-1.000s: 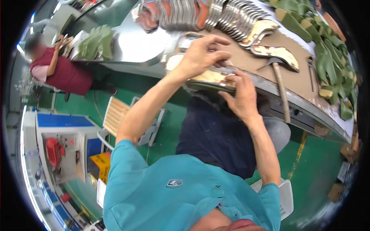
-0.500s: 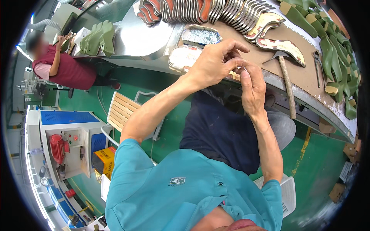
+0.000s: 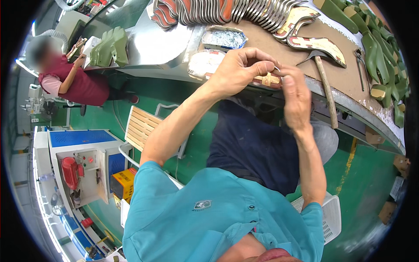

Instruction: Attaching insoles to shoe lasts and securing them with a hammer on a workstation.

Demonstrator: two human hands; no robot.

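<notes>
My left hand (image 3: 238,72) is raised over the bench's front edge. Its thumb and forefinger pinch a small thin pale piece (image 3: 276,68), too small to name. Close beside those fingertips is my right hand (image 3: 298,102), its fingers curled in toward the thumb; whether anything lies between them is hidden. Under my hands, a sole-shaped piece (image 3: 267,81) with a white end and a tan-marked end lies along the edge, partly covered by my left hand. Behind it is an open box (image 3: 224,38) with a silvery, shiny filling.
A hammer (image 3: 325,91) hangs its wooden handle over the edge, with pincers (image 3: 360,67) to its right. Curved soles (image 3: 257,17) stand in a long row behind. Green shoe lasts (image 3: 379,65) crowd the right. A person in maroon (image 3: 83,83) works at far left.
My hands have shifted slightly right, and the right fingertips have drawn a little away from the left ones. More of the sole-shaped piece shows between them. The view has shifted slightly.
</notes>
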